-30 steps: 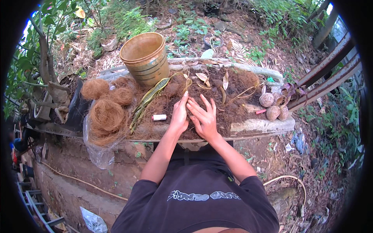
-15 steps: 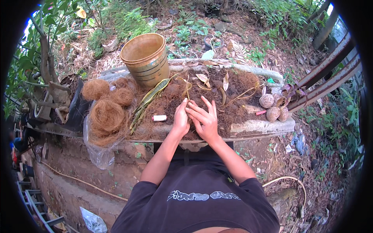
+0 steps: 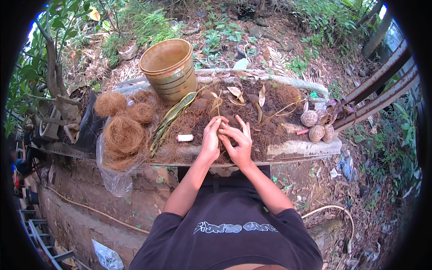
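Observation:
My left hand [image 3: 210,138] and my right hand [image 3: 238,143] meet over the dark soil at the front of the slab. Their fingers close around the base of a small plant [image 3: 218,104], whose thin stem rises from between them to a few yellowish, drooping leaves. Whatever surrounds its base is hidden by my fingers. Left of my hands lies a spool of white thread [image 3: 185,137] with a reddish end. Beyond it rests a long green-and-yellow leaf [image 3: 173,118]. Brown fibre clumps [image 3: 123,133] sit on clear plastic at the left.
A tall brownish pot [image 3: 171,74] stands at the back left of the slab. Several thread-wrapped balls [image 3: 317,133] sit at the right end, near rusty metal bars [image 3: 373,96]. Dry leaves [image 3: 235,92] lie on the soil [image 3: 265,130]. A hose [image 3: 94,209] crosses the lower ground.
Both hands have shifted slightly nearer to me, and my right fingers are more curled. The plant's stem still stands between them.

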Action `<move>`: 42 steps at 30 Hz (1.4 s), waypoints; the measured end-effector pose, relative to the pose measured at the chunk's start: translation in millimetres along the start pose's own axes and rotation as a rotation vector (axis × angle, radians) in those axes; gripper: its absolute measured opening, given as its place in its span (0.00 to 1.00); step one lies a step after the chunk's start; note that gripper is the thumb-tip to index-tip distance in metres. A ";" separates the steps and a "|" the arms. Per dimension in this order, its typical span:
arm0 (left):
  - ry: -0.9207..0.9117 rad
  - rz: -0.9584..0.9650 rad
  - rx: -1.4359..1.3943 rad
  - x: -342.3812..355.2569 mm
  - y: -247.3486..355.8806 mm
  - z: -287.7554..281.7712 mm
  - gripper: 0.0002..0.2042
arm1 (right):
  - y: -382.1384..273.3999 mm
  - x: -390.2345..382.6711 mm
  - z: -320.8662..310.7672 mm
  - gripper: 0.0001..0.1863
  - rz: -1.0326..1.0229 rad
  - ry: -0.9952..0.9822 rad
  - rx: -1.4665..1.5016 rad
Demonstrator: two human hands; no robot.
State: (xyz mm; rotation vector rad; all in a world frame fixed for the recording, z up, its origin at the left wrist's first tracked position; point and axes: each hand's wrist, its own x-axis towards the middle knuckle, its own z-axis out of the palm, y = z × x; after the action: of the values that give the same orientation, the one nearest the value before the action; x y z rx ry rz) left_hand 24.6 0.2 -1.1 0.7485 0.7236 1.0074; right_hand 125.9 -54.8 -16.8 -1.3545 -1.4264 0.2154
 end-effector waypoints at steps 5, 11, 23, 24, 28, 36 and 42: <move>0.082 -0.024 -0.140 2.9 -3.7 1.2 0.09 | -11.0 7.1 -4.0 0.09 -0.085 -0.014 -0.098; 0.112 -0.196 -0.155 6.7 9.5 -0.1 0.11 | -3.5 8.9 -14.8 0.18 -0.275 -0.213 -0.244; 0.134 -0.332 -0.142 4.3 12.5 -1.3 0.10 | 3.4 30.9 -30.9 0.28 -0.429 -0.397 -0.321; 0.152 -0.349 -0.151 3.8 12.4 -1.6 0.10 | 4.4 28.6 -29.2 0.28 -0.437 -0.383 -0.330; 0.033 -0.411 -0.220 17.4 4.2 -17.4 0.10 | 9.0 25.4 -23.1 0.27 -0.434 -0.320 -0.354; 0.035 -0.521 -0.074 13.2 12.0 -12.4 0.12 | 5.6 40.7 -37.5 0.31 -0.452 -0.448 -0.306; -0.011 -0.484 -0.309 28.2 -3.1 -21.3 0.10 | 8.6 22.4 -20.8 0.25 -0.376 -0.299 -0.308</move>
State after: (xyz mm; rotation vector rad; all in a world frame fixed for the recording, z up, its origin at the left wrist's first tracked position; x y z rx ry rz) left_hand 18.8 29.4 -20.3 0.2869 0.6764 0.6496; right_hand 152.6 -45.1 -2.8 -1.3030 -2.0001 -0.0558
